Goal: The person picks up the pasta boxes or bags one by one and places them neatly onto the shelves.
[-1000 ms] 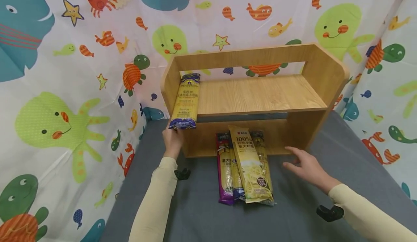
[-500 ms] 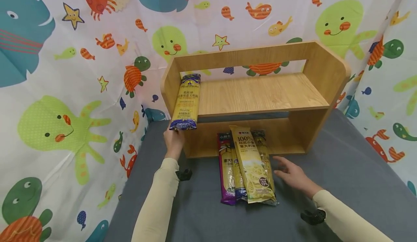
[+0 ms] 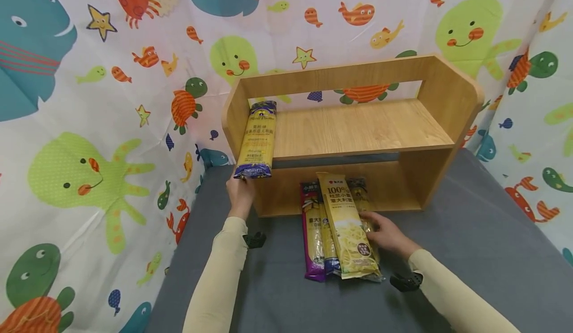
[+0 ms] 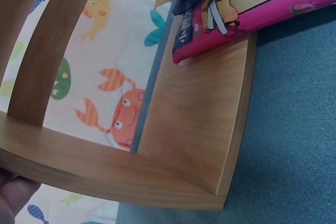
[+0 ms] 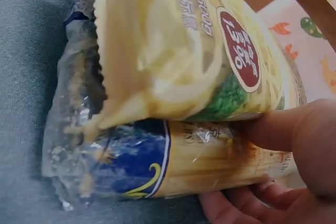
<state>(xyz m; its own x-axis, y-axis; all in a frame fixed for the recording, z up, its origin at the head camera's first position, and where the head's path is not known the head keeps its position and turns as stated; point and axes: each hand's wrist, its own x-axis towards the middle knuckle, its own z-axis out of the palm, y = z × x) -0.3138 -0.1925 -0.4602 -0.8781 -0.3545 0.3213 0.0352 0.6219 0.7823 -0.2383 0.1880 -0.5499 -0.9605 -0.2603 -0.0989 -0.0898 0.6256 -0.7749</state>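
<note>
My left hand holds the left side panel of a wooden shelf, its fingertips partly hidden. Just above that hand, a yellow spaghetti pack lies on the upper board against the left side. In the right wrist view, my right hand pinches a clear pasta pack with a blue label, thumb above and fingers underneath. A cream-yellow pasta bag lies on top of this pack. Beside them are a purple-edged pasta pack and another blue-ended pack.
The pasta pile leans into the shelf's lower compartment from a grey tabletop. A printed cloth with sea animals hangs behind and at both sides. Black wrist cameras are strapped to both sleeves.
My right hand has moved left from beside the pile to the clear pasta pack and now pinches its right side. My left hand has stayed at the shelf's left panel.
</note>
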